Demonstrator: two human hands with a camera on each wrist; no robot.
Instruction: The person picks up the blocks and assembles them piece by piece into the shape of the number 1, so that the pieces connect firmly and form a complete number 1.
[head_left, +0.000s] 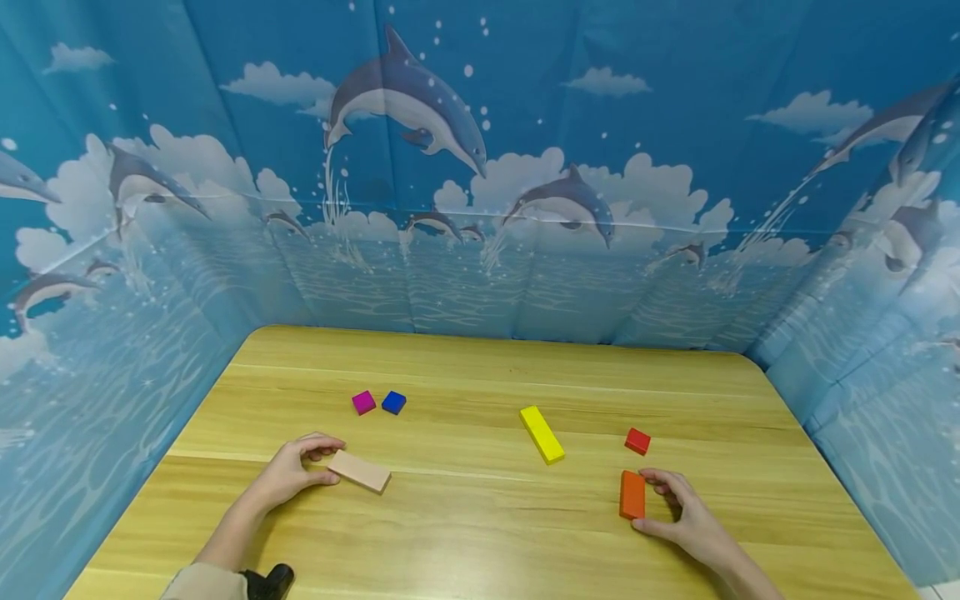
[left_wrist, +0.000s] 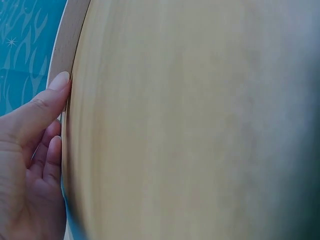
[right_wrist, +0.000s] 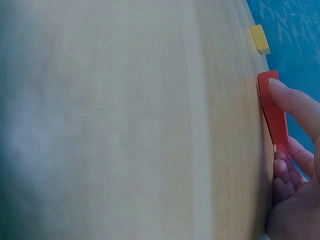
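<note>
At the table's left, my left hand (head_left: pixel 292 472) pinches the near end of a flat beige wooden block (head_left: pixel 360 472). In the left wrist view its thumb lies against the block's (left_wrist: pixel 71 40) side. Over on the right, my right hand (head_left: pixel 690 521) holds an orange rectangular block (head_left: pixel 632 495) lengthwise, thumb at the near end and a fingertip at the far end. The right wrist view shows the thumb on that block (right_wrist: pixel 273 110). A small red block (head_left: pixel 637 442) lies just beyond the orange one, untouched.
A long yellow block (head_left: pixel 542 435) lies slantwise mid-table. Small magenta (head_left: pixel 363 402) and blue (head_left: pixel 393 402) blocks sit side by side beyond the left hand. A dolphin-print curtain (head_left: pixel 465 283) surrounds the wooden table (head_left: pixel 465 367) at the back and sides.
</note>
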